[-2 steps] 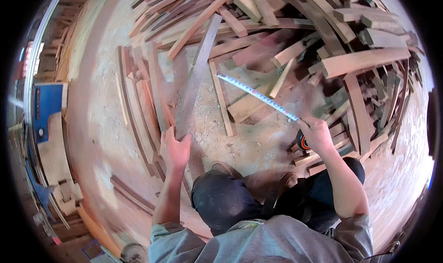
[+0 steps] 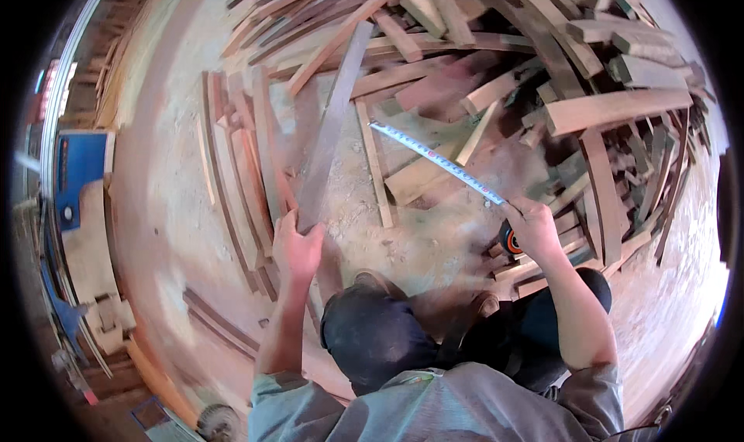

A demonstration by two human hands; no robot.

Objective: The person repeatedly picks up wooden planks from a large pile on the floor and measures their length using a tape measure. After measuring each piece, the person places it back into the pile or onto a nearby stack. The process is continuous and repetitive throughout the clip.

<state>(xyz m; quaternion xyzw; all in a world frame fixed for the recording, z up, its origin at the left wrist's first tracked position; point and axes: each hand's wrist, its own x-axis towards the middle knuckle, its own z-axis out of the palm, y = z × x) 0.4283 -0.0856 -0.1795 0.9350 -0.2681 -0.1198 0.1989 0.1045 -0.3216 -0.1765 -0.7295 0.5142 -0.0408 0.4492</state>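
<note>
My left hand (image 2: 299, 244) is closed round the near end of a long greyish wooden board (image 2: 335, 124), which slants up and away toward the woodpile. In my right hand (image 2: 530, 223) is a tape measure (image 2: 439, 161). Its white blade runs out to the upper left, with the free tip near a thin wood strip (image 2: 374, 163) on the floor. The round orange and black case shows below my right fingers. Blade and board are apart.
A large jumbled woodpile (image 2: 620, 108) fills the far side and the right. Several long strips (image 2: 248, 170) lie left of my left hand, with two shorter ones (image 2: 221, 322) nearer. A blue machine (image 2: 81, 178) stands at the far left. My dark-clad knees (image 2: 376, 333) are below my hands.
The whole view has shifted very slightly. Both hands keep their holds on the board and the tape measure.
</note>
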